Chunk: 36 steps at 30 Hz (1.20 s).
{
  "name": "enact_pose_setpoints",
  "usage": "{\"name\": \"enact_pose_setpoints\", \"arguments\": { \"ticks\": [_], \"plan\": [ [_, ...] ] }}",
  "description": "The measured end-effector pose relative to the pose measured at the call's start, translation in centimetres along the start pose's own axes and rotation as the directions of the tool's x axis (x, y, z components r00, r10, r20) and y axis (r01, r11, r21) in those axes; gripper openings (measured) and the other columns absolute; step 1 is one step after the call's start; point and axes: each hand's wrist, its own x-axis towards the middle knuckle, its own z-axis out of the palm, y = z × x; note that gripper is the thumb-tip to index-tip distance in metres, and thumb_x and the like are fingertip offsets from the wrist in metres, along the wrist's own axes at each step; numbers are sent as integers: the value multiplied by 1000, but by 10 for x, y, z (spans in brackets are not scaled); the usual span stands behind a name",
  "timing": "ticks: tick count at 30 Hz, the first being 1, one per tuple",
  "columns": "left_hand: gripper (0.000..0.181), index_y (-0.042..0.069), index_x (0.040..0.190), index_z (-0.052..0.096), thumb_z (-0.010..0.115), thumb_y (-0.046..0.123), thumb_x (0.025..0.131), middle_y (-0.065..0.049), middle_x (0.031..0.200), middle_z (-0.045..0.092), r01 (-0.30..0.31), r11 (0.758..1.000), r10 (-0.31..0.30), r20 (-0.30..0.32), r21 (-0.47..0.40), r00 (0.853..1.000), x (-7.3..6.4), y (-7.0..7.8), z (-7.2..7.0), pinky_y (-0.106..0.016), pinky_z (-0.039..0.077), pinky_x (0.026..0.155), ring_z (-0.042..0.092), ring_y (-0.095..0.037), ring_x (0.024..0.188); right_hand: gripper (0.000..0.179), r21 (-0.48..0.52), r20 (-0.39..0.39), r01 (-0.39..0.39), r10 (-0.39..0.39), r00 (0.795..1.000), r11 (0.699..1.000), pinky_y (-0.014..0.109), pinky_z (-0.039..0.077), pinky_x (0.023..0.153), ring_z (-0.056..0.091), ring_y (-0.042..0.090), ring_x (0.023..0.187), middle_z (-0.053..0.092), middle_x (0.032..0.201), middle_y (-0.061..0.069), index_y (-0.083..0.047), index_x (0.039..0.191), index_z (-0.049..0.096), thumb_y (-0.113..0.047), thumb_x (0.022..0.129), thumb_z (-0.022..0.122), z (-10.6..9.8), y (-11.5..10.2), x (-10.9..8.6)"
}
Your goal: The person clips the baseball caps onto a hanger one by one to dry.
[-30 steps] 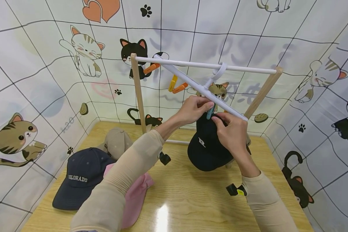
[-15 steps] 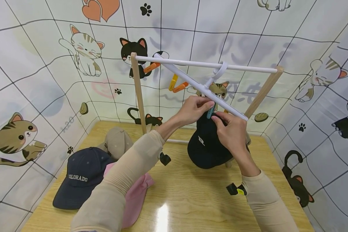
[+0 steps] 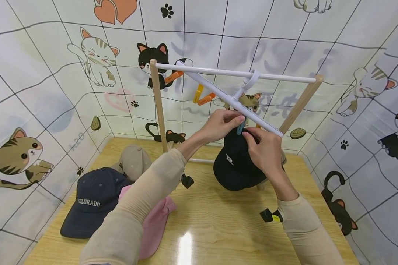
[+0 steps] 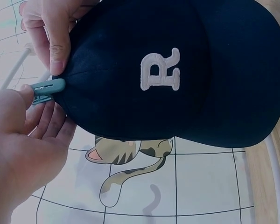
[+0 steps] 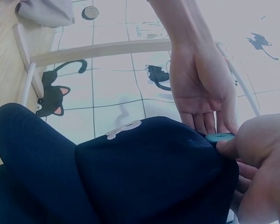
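A dark navy cap [image 3: 230,173] with a white R hangs below one end of the white hanger [image 3: 215,90], brim downward. A teal clip [image 4: 51,86] grips the top of its crown. My left hand [image 3: 215,127] pinches this clip between thumb and fingers. Beside it, my right hand [image 3: 266,149] pinches the crown fabric, thumb in front; in the right wrist view its fingers [image 5: 245,170] go behind the cap. Orange clips [image 3: 206,99] and a yellow clip [image 3: 197,94] hang farther along the hanger. The clip's upper end is partly covered by my left fingers.
The hanger's hook loops over the white top bar [image 3: 285,78] of a wooden-sided rack [image 3: 300,106]. On the table [image 3: 199,221] at left lie a navy COLORADO cap [image 3: 94,200], a beige cap [image 3: 134,162] and a pink cap [image 3: 156,228], partly behind my left forearm.
The navy cap's brim has swung up slightly and its front has tilted a little. Both hands keep nearly the same place and hold.
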Motion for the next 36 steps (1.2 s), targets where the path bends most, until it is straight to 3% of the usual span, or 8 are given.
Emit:
{"name": "enact_pose_setpoints", "arguments": {
  "ticks": [5,8,12,15,20,25,29,36],
  "plan": [
    [40,6,147,74,63,31,118,-12,142,79,-13,1000,13,-7,15,1000,0,-2,0,-35,60,113,77,-25,133,19,-4,13,-1,1,1000,1000,42,60,75,84,41,85,86,101,25,7,117,84,-5,104,78,0,1,-2],
    [39,7,146,75,63,32,118,-11,141,80,-20,999,20,-10,36,1000,0,-1,0,-34,60,111,77,-24,132,22,-9,22,8,-8,1000,1000,54,60,75,83,43,85,85,100,27,7,120,83,-4,103,76,0,2,-4],
    [39,8,145,75,63,32,118,-10,140,80,-36,997,36,-12,62,999,0,-1,0,-33,61,108,78,-22,128,24,-33,27,33,-32,999,999,43,50,66,76,39,70,84,91,25,6,122,83,-4,102,75,-1,4,-5],
    [38,7,145,75,63,32,118,-10,137,81,-48,996,50,-15,73,999,0,-1,-1,-32,60,104,78,-21,123,25,-50,27,61,-60,998,997,31,38,58,57,19,52,82,80,20,4,122,84,-5,101,75,-2,4,-5],
    [38,8,144,76,63,32,118,-10,134,81,-55,996,56,-19,75,998,0,-2,-1,-29,59,99,78,-20,117,26,-70,16,98,-97,995,993,28,29,53,33,-1,49,79,74,17,3,123,85,-6,101,74,-5,5,-6],
    [38,8,145,75,63,32,118,-10,135,81,-58,995,60,-21,79,998,0,-3,-1,-30,60,100,78,-20,120,26,-108,-5,108,-109,994,988,35,36,54,49,18,48,83,83,22,4,120,85,-7,101,71,-6,4,-9],
    [40,9,147,74,62,34,118,-9,138,80,-52,995,54,-20,85,998,-1,-3,-1,-32,61,105,78,-20,125,24,-107,-23,96,-99,995,990,48,52,60,72,37,64,85,93,24,5,115,86,-8,101,71,-7,4,-11],
    [44,11,154,69,60,36,119,-8,145,78,-41,996,43,-21,83,999,-2,-6,0,-36,61,113,76,-23,134,22,-64,-38,76,-78,996,995,58,63,71,82,40,78,85,98,25,8,112,85,-6,100,73,-9,9,-13]
  ]
}}
